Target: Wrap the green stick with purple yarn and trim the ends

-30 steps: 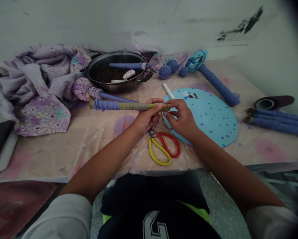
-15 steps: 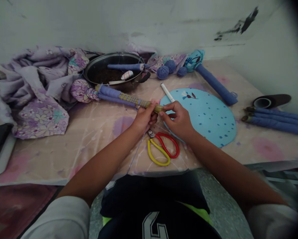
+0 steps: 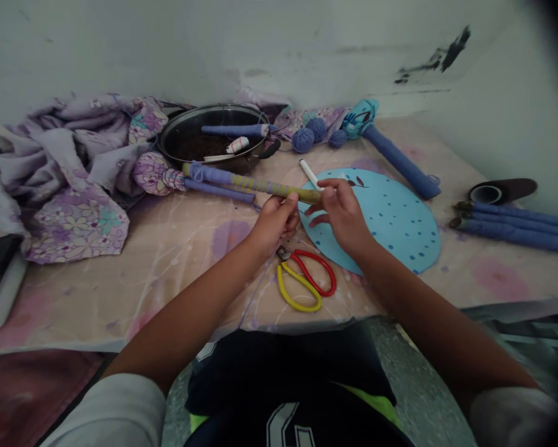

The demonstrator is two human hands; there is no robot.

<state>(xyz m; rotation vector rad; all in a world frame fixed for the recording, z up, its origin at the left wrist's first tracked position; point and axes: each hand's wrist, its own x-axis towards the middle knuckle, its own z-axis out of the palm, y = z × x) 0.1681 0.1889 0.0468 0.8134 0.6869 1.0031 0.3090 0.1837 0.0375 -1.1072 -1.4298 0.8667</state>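
Observation:
A greenish-yellow stick (image 3: 302,194) is held up over the table, blue-purple yarn wound tightly at its left end and in spaced turns toward the middle. My left hand (image 3: 275,222) grips it from below near the right part, thumb along the top. At the bare right end, my right hand (image 3: 345,214) holds the tip, its lower fingers loosely spread. From my left hand a yarn strand (image 3: 255,295) runs down over the table edge. Scissors (image 3: 307,279) with one red and one yellow handle lie just below my hands.
A light-blue dotted oval mat (image 3: 386,230) and a white marker (image 3: 309,174) lie at right. Behind stand a dark pan (image 3: 246,164), yarn balls (image 3: 303,140) and a blue-wrapped mallet (image 3: 400,161). Floral cloth (image 3: 74,217) is heaped left; blue-wrapped sticks (image 3: 516,230) lie far right.
The stick's left end swung up and away, then the stick levelled somewhat and shifted right. My right hand's lower fingers have spread from their tighter pinch. My left hand keeps its grip.

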